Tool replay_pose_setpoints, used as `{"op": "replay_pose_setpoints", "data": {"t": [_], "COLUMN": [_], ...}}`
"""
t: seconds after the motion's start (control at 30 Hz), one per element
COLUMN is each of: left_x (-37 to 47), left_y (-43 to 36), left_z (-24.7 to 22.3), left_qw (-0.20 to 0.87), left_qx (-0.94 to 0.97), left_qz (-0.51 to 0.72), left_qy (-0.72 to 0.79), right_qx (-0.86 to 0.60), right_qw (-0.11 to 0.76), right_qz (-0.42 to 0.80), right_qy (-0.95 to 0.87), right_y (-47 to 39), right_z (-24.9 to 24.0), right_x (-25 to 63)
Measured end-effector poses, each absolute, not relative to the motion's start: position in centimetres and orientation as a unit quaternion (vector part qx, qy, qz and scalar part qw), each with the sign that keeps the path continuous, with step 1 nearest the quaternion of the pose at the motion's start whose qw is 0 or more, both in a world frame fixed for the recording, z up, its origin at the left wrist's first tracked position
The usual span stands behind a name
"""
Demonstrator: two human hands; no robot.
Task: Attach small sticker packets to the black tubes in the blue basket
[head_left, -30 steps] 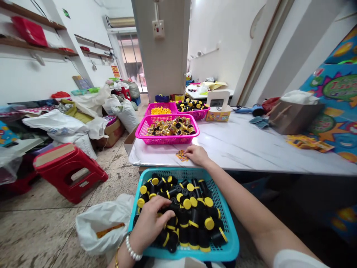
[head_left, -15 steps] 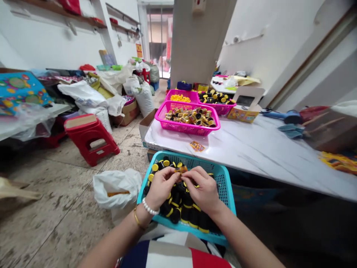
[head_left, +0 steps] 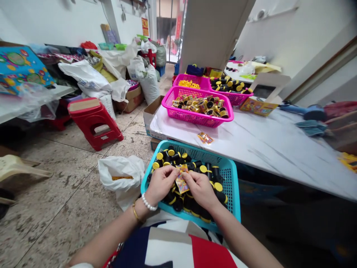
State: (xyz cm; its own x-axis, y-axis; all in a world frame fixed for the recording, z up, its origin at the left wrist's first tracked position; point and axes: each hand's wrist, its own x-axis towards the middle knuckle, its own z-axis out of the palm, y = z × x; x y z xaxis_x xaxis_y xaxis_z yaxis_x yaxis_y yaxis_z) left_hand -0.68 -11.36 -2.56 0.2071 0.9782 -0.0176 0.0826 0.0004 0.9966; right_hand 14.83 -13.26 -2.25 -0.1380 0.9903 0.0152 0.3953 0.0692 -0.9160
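Label (head_left: 182, 185), orange and brightly printed, held between both hands over the blue basket (head_left: 235, 188). Left hand (head_left: 160, 183): grip closed, thumb and fingers pinching the label near its upper left side. Right hand (head_left: 203, 189): grip also closed, pinching the right side. Beneath lie black containers (head_left: 215, 172) with yellow caps, heaped at mixed angles. On the counter (head_left: 259, 147), loose labels (head_left: 205, 138) lie in front of a pink basket (head_left: 192, 117) holding gold-wrapped containers (head_left: 195, 104). A white bag (head_left: 122, 188) stands beside the blue basket.

Handling (judged from appearance): the label is probably very light, thin and limp, with a glossy face that may slide between dry fingertips. It should be taken by opposite edges, lightly, since a hard pinch could crease it. The containers look stiff, light and smooth, best held around the body.
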Motion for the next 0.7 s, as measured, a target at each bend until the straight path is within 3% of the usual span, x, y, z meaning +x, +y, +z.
{"op": "replay_pose_setpoints", "data": {"t": [0.17,0.23,0.33,0.4,0.5,0.6,0.7], "left_x": [-1.2,-1.5,-1.9,-2.0,-2.0,-2.0,-1.8], "left_y": [-10.1,-9.6,-9.5,-9.8,-10.5,-11.1,-11.5], "left_z": [-2.0,-1.7,-1.5,-1.6,-2.1,-2.3,-2.3], "left_qw": [0.564,0.561,0.544,0.537,0.524,0.491,0.475], "left_qx": [0.498,0.476,0.475,0.481,0.497,0.516,0.530], "left_qz": [0.462,0.478,0.493,0.493,0.482,0.475,0.479], "left_qy": [0.469,0.480,0.485,0.486,0.497,0.517,0.513], "right_qx": [-0.531,-0.588,-0.670,-0.684,-0.683,-0.648,-0.592], "right_qw": [0.341,0.367,0.368,0.358,0.357,0.422,0.426], "right_qz": [0.401,0.280,-0.004,-0.064,-0.083,-0.070,0.144], "right_qy": [-0.664,-0.665,-0.645,-0.633,-0.631,-0.631,-0.669], "right_y": [-11.5,-9.1,-4.0,-1.0,0.5,-2.6,-8.1], "right_z": [-0.3,0.8,1.5,1.4,1.0,1.0,1.0], "right_x": [16.7,18.9,23.7,26.6,27.9,24.9,19.5]}}
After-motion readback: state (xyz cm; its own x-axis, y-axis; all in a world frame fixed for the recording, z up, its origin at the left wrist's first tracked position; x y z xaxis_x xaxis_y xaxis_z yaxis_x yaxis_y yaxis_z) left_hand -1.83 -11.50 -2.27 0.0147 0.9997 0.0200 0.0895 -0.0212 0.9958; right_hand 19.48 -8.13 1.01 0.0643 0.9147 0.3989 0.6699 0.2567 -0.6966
